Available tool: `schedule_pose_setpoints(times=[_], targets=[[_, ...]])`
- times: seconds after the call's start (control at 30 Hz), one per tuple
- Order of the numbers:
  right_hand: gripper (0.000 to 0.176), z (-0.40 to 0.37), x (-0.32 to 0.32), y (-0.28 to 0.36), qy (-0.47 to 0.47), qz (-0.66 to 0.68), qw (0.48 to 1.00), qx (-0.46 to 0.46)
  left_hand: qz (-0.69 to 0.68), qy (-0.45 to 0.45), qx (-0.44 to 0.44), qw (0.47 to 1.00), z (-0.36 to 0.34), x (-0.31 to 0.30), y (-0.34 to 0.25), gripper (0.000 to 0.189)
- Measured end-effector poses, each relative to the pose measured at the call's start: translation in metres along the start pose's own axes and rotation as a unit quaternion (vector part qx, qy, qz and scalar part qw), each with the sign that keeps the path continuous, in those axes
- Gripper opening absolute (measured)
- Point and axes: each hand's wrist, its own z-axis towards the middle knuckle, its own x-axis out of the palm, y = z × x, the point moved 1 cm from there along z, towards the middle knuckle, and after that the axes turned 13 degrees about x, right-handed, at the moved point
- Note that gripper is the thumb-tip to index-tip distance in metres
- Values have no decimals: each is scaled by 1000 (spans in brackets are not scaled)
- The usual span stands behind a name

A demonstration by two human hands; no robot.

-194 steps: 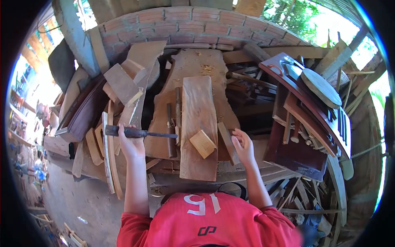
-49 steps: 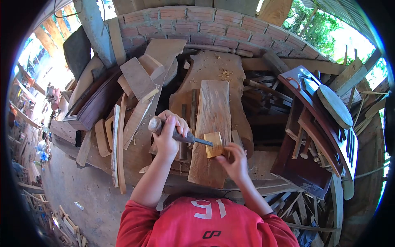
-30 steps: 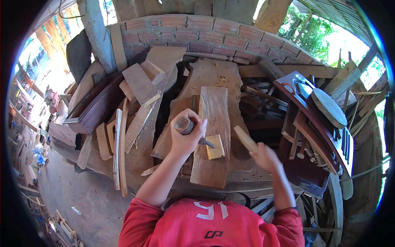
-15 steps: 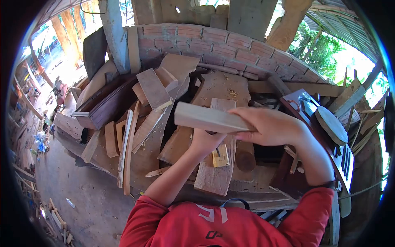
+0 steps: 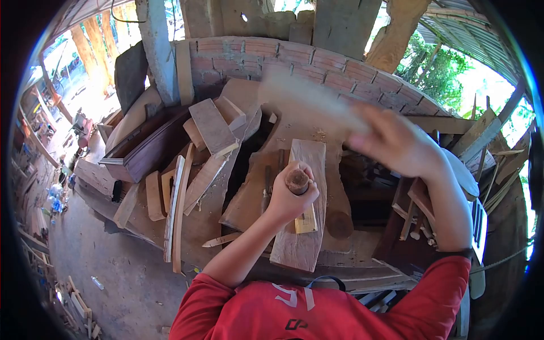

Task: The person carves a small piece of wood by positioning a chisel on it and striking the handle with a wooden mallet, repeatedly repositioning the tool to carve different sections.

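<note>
My left hand [image 5: 292, 190] is wrapped round an upright tool handle [image 5: 297, 181], its round brown end showing above the fist. The tool's lower end is hidden by the hand. Below the fist a pale wooden board [image 5: 299, 249] lies on the bench, with a small yellow wooden piece [image 5: 306, 222] on it. Up and to the right, my right hand [image 5: 391, 139] grips one end of a thick wooden block [image 5: 311, 102]. Hand and block are both blurred by motion, and the block is raised apart from the handle.
A dark wooden box [image 5: 141, 150] and stacked blocks [image 5: 212, 124] lie to the left. Thin strips [image 5: 179, 209] lean nearby. A round log [image 5: 340, 224] sits right of the board. Behind runs a brick wall [image 5: 294, 54]; a round wooden disc [image 5: 460, 173] stands at right.
My right hand has lifted the block up and away from my left hand, uncovering the handle's end. The dark framed panel at the right no longer shows as fully.
</note>
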Motion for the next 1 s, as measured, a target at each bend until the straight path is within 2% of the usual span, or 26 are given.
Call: schedule_pose_setpoints(times=[0.03, 0.1, 0.13, 0.17, 0.2, 0.23, 0.3, 0.33, 0.37, 0.4, 0.43, 0.5, 0.53, 0.57, 0.6, 0.63, 0.67, 0.7, 0.73, 0.8, 0.83, 0.87, 0.9, 0.97, 1.0], targets=[[51, -6, -11, 12, 32, 179, 970, 162, 18, -4, 18, 1000, 1, 1, -1, 12], [48, -2, 15, 0, -133, 355, 925, 36, 36, -9, 37, 999, 0, 2, 0, 11], [48, -10, 21, 1, -37, 217, 973, 71, 30, -7, 42, 999, 1, 2, 2, 10], [48, -10, 27, 4, 91, 51, 991, 79, 23, -7, 46, 999, 2, 2, 3, 9], [48, -11, 31, 11, 214, -115, 969, 40, 23, -9, 49, 999, 1, 2, 4, 9], [48, -14, 33, 11, 209, -135, 965, 86, -12, -18, 20, 1000, -1, 2, 5, 9], [46, -15, 18, 2, -11, -184, 982, -41, -46, -20, -14, 999, -4, 1, 5, 9], [44, -14, 5, 10, -38, -114, 993, -11, -18, 3, 0, 1000, -2, -1, 4, 9], [45, -15, 10, 8, -69, 59, 996, 17, 8, 25, 15, 1000, 0, -2, 4, 10], [46, -16, 16, 6, -107, 234, 966, 21, 5, 25, 14, 1000, 0, -1, 4, 10], [49, -15, 31, 1, -189, 325, 927, -16, 6, 26, -2, 1000, 0, -1, 4, 11], [47, -22, 40, 5, -9, 38, 999, -8, 11, 29, -19, 999, -2, 2, 3, 13], [47, -22, 48, 6, 90, -132, 986, -36, -32, -13, -1, 999, -1, 8, 3, 11], [47, -20, 40, 8, 90, -133, 986, -39, -76, -55, 16, 996, -1, 10, 3, 10], [47, -18, 26, 10, 86, -154, 984, -19, -73, -54, 15, 996, -1, 8, 2, 10], [47, -18, 12, 14, 82, -174, 981, 3, -13, -8, 12, 1000, 0, 5, 2, 11], [45, -19, -3, 22, 60, -25, 996, 60, 45, 38, 11, 998, 2, 3, 2, 13], [45, -20, 2, 16, -20, 106, 992, 67, 42, 38, 12, 998, 4, 3, 1, 13], [45, -21, 8, 9, -101, 233, 966, 49, 49, 41, 17, 998, 4, 3, 1, 12], [46, -25, 19, 7, -74, 190, 977, 58, 57, 44, 19, 997, 1, 4, 1, 11], [48, -32, 19, 14, 34, 60, 992, 106, 50, 19, 32, 998, -1, 6, 3, 11], [51, -26, 39, 4, 131, -133, 982, -21, 43, -7, 46, 998, -1, 7, 4, 12], [55, -24, 32, 16, 239, -110, 958, 113, 43, -9, 47, 998, 1, 6, 4, 12], [54, -26, 16, 7, 68, -259, 963, 24, -13, -3, -33, 999, 2, 2, 6, 12], [55, -23, 12, 4, -33, -166, 985, 21, 26, 29, -30, 999, 3, 0, 7, 13]])
